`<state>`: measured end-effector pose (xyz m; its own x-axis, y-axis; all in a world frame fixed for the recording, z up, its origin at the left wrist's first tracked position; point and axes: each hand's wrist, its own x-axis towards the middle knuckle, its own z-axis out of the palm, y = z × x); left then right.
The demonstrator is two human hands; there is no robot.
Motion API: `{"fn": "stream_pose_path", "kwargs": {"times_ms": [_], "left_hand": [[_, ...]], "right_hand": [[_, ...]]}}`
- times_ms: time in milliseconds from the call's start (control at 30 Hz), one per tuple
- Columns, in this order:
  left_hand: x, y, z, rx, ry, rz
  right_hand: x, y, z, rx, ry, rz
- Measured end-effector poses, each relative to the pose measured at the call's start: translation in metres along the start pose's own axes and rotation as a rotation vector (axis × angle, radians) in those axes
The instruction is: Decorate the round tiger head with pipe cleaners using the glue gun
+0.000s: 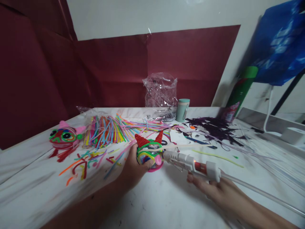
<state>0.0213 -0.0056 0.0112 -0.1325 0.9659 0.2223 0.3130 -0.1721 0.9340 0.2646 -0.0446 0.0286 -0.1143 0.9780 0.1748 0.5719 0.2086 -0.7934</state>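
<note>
My left hand (137,162) is closed around the side of a round pipe-cleaner animal head (150,154), thumb across its front. Two red pointed ears rise from its top, and green, yellow, blue and pink pieces line its face. My right hand (214,187) grips a white glue gun (188,163) from below, with a long clear glue stick (262,190) sticking out of its back. The gun's nozzle points left and meets, or nearly meets, the head's right edge; I cannot tell which. A pale pipe cleaner (184,147) stretches across just above the nozzle.
A similar finished-looking head (64,136) with red tassels stands at the left. Bundled colourful pipe cleaners (105,132) lie behind my left hand, with cut scraps (83,165) in front. Farther back are a clear plastic bag (160,90), a green cup (183,110) and dark purple strips (216,128).
</note>
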Motion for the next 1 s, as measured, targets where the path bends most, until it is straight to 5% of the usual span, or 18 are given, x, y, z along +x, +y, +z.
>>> {"fn": "stream_pose_path", "kwargs": {"times_ms": [1000], "left_hand": [[-0.001,-0.002,0.002,0.047,0.043,0.061]], "right_hand": [[-0.005,0.014,0.007,-0.073,0.057,-0.069]]}}
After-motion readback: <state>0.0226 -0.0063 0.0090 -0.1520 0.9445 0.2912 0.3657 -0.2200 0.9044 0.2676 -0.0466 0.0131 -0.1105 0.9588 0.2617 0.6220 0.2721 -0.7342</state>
